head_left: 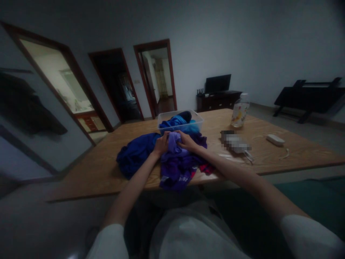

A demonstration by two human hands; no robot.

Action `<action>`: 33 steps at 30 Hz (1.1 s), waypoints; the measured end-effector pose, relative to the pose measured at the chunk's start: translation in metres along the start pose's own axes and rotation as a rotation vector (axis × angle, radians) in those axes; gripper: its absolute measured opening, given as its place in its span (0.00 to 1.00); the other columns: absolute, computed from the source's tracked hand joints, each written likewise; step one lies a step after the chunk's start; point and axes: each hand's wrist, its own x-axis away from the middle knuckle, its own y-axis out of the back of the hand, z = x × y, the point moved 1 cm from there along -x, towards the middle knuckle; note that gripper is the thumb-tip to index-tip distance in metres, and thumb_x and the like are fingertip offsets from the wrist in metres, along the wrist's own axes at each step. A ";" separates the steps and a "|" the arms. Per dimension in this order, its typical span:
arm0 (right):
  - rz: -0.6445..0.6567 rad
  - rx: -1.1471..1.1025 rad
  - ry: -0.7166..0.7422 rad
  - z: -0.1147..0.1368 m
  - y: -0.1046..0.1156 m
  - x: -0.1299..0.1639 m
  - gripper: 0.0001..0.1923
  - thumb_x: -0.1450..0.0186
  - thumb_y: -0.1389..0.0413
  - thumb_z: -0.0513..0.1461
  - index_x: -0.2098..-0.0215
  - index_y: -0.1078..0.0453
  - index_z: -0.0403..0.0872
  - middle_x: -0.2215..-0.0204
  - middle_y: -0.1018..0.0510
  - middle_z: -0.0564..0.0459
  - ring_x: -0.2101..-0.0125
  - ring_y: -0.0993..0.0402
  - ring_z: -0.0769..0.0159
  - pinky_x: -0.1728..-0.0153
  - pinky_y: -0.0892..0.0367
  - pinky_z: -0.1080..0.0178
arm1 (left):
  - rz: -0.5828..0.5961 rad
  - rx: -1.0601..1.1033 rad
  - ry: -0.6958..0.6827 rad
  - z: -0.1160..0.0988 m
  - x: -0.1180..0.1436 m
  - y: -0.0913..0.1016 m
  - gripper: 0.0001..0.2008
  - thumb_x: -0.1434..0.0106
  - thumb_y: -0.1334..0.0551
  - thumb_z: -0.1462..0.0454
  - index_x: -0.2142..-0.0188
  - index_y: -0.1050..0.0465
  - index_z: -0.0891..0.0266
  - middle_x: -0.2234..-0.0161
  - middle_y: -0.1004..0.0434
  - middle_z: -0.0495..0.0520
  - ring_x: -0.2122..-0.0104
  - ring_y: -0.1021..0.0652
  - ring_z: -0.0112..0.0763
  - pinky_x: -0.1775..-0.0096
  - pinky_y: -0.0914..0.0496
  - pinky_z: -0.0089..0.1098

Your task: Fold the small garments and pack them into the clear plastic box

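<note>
Fingers [165,135] of the left hand [161,144] and right hand [188,142] are curled nearly closed on the lilac part of a purple garment [175,162], which reaches the table's [94,169] front edge. Blue cloth [136,154] lies just left, a clear bin [198,126] just behind. Wood stretches to the left edge; rightward, the bottle [239,113] stands well apart.

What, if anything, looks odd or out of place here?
Nothing visibly spilled or broken. The pale item on the right half of the table looks odd: blocky squares mask most of it, so I can't tell what it is. The purple garment is merely crumpled.
</note>
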 end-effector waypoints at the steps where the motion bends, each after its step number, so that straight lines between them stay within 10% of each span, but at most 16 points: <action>1: -0.044 -0.019 -0.048 -0.004 -0.001 0.000 0.22 0.29 0.44 0.44 0.40 0.32 0.46 0.48 0.21 0.42 0.52 0.20 0.51 0.47 0.24 0.51 | -0.009 0.002 -0.012 -0.002 0.000 0.001 0.19 0.24 0.47 0.61 0.36 0.37 0.59 0.54 0.15 0.57 0.57 0.14 0.41 0.57 0.25 0.33; 8: -0.176 -0.043 -0.263 -0.022 -0.002 0.001 0.23 0.26 0.52 0.56 0.54 0.26 0.47 0.58 0.17 0.43 0.59 0.20 0.50 0.52 0.24 0.50 | 0.079 -0.050 -0.186 -0.012 0.002 0.000 0.53 0.40 0.26 0.46 0.26 0.50 0.59 0.34 0.28 0.67 0.42 0.19 0.54 0.49 0.22 0.41; 20: 0.038 0.075 -0.029 -0.007 0.002 0.000 0.28 0.24 0.51 0.59 0.46 0.29 0.45 0.48 0.21 0.39 0.49 0.22 0.47 0.44 0.26 0.48 | 0.047 -0.181 -0.057 -0.001 -0.003 -0.011 0.29 0.30 0.35 0.49 0.40 0.30 0.67 0.51 0.16 0.68 0.55 0.14 0.51 0.58 0.22 0.38; 25: 0.066 0.136 -0.001 -0.003 0.000 0.003 0.40 0.26 0.46 0.58 0.27 0.45 0.43 0.34 0.35 0.30 0.38 0.27 0.41 0.39 0.29 0.42 | 0.020 -0.191 -0.033 0.007 -0.003 -0.014 0.24 0.25 0.44 0.48 0.52 0.23 0.66 0.58 0.15 0.67 0.59 0.14 0.49 0.61 0.24 0.36; 29: 0.100 0.130 0.118 0.009 0.007 0.001 0.53 0.30 0.40 0.57 0.20 0.62 0.47 0.27 0.46 0.32 0.28 0.42 0.41 0.31 0.37 0.40 | -0.077 -0.151 0.115 0.010 -0.005 -0.015 0.26 0.22 0.51 0.50 0.58 0.21 0.65 0.64 0.14 0.65 0.63 0.14 0.44 0.63 0.26 0.34; 33: 0.153 0.169 0.206 0.024 0.013 -0.002 0.51 0.32 0.35 0.53 0.21 0.55 0.53 0.23 0.52 0.37 0.24 0.52 0.41 0.28 0.42 0.37 | -0.198 -0.031 0.245 0.012 -0.010 -0.014 0.34 0.20 0.60 0.49 0.63 0.21 0.61 0.67 0.14 0.62 0.65 0.14 0.44 0.65 0.27 0.35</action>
